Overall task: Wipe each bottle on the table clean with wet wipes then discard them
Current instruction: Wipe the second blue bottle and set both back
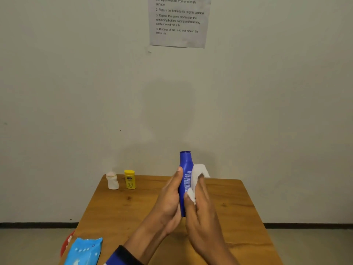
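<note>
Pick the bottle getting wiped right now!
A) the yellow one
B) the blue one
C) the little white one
B: both hands hold the blue bottle, the right hand pressing a white wipe against it, the left hand gripping it.

Plain staged room for a set task, not a furnished home. Shown by: bare off-white wall (76, 92), printed instruction sheet (178, 22) taped high above the fingers (178, 176), single wooden table (238, 217) below them, dark skirting (305, 225).

Blue bottle (185, 165), white wipe (196, 176), yellow bottle (130, 179), light-blue wipes pack (84, 252).
</note>
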`<state>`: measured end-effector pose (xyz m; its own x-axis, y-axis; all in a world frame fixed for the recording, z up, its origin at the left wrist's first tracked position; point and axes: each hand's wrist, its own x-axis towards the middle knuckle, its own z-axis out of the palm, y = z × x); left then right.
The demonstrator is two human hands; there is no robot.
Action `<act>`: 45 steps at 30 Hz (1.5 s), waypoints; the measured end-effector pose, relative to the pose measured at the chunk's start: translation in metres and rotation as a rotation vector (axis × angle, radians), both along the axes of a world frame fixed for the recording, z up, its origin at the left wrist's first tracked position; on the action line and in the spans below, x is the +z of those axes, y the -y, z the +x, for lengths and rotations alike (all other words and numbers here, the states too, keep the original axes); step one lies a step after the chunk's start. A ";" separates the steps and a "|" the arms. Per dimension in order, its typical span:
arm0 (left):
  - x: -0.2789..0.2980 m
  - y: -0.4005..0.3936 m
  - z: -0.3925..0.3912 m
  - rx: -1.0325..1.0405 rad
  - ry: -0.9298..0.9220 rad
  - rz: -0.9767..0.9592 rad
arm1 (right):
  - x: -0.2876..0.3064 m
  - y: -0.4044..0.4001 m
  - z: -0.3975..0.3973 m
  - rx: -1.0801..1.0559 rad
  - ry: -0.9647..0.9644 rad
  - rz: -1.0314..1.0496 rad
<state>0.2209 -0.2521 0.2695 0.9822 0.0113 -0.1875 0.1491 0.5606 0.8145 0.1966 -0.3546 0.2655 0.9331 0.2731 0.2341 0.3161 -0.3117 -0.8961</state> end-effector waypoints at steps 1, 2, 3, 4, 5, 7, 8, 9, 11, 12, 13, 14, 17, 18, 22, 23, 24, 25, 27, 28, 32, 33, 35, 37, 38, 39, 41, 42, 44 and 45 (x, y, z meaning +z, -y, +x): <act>-0.001 -0.004 0.001 0.012 -0.010 -0.007 | -0.005 -0.002 -0.007 0.016 -0.012 -0.036; -0.003 -0.007 0.002 0.011 -0.016 -0.015 | -0.008 -0.002 -0.011 0.035 -0.016 -0.075; -0.004 -0.008 0.001 -0.005 -0.021 -0.027 | -0.009 -0.002 -0.013 0.051 -0.009 -0.107; -0.005 -0.008 0.000 -0.029 -0.029 -0.038 | -0.007 -0.001 -0.010 0.057 0.009 -0.130; -0.007 -0.006 -0.001 -0.058 -0.040 -0.041 | -0.004 0.000 -0.005 0.050 0.036 -0.141; -0.010 -0.001 -0.004 -0.106 -0.039 -0.041 | 0.006 0.005 0.012 0.028 0.067 -0.101; -0.011 0.002 -0.005 -0.124 -0.032 -0.036 | 0.010 0.008 0.021 0.014 0.056 -0.042; -0.010 0.004 -0.005 -0.139 -0.030 -0.033 | 0.014 0.011 0.028 0.003 0.037 0.028; -0.009 0.004 -0.004 -0.160 -0.043 -0.025 | 0.017 0.016 0.034 -0.057 -0.006 0.148; -0.009 0.002 -0.003 -0.164 -0.051 -0.002 | 0.017 0.018 0.036 -0.087 -0.057 0.190; -0.010 0.001 -0.003 -0.169 -0.053 0.030 | 0.016 0.021 0.038 -0.103 -0.114 0.220; -0.011 -0.001 -0.003 -0.179 -0.046 0.068 | 0.016 0.024 0.040 -0.106 -0.166 0.246; -0.011 0.001 -0.008 -0.253 -0.026 0.222 | 0.017 0.030 0.046 -0.087 -0.318 0.291; -0.010 0.003 -0.009 -0.284 -0.011 0.275 | 0.018 0.031 0.049 -0.078 -0.358 0.308; -0.012 0.010 -0.010 -0.355 0.001 0.404 | 0.020 0.032 0.057 -0.085 -0.428 0.441; -0.014 0.012 -0.009 -0.359 -0.002 0.396 | 0.021 0.031 0.060 -0.108 -0.432 0.475; -0.015 0.014 -0.008 -0.364 -0.002 0.384 | 0.021 0.031 0.062 -0.133 -0.423 0.492; -0.015 0.015 -0.008 -0.380 0.006 0.373 | 0.022 0.032 0.064 -0.151 -0.404 0.489; -0.015 0.016 -0.009 -0.467 0.024 0.330 | 0.023 0.033 0.067 -0.161 -0.366 0.463; -0.014 0.016 -0.010 -0.537 0.026 0.312 | 0.023 0.034 0.069 -0.165 -0.358 0.452; -0.010 0.016 -0.011 -0.653 0.128 0.411 | 0.027 0.043 0.076 -0.155 -0.384 0.397; -0.009 0.016 -0.010 -0.660 0.146 0.433 | 0.029 0.045 0.076 -0.126 -0.402 0.426; -0.008 0.013 -0.007 -0.674 0.171 0.468 | 0.034 0.047 0.077 -0.091 -0.432 0.557; -0.009 0.008 -0.004 -0.704 0.181 0.528 | 0.041 0.054 0.085 -0.118 -0.438 0.739; -0.011 0.005 -0.004 -0.729 0.170 0.564 | 0.044 0.061 0.093 -0.144 -0.441 0.862; -0.015 0.003 -0.005 -0.747 0.146 0.592 | 0.048 0.070 0.099 -0.170 -0.464 1.019; -0.024 -0.002 -0.007 -0.729 0.095 0.658 | 0.055 0.092 0.111 -0.232 -0.472 1.250; -0.028 -0.005 -0.007 -0.699 0.081 0.719 | 0.056 0.100 0.112 -0.288 -0.433 1.250; -0.033 -0.009 -0.005 -0.654 0.077 0.846 | 0.050 0.101 0.106 -0.334 -0.324 1.138; -0.034 -0.008 -0.004 -0.630 0.088 0.880 | 0.046 0.094 0.098 -0.339 -0.263 1.049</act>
<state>0.2174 -0.2441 0.2355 0.8681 -0.4039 -0.2885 0.1268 -0.3815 0.9156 0.2947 -0.4482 0.3111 0.9757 -0.2187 -0.0155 0.1217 0.5988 -0.7916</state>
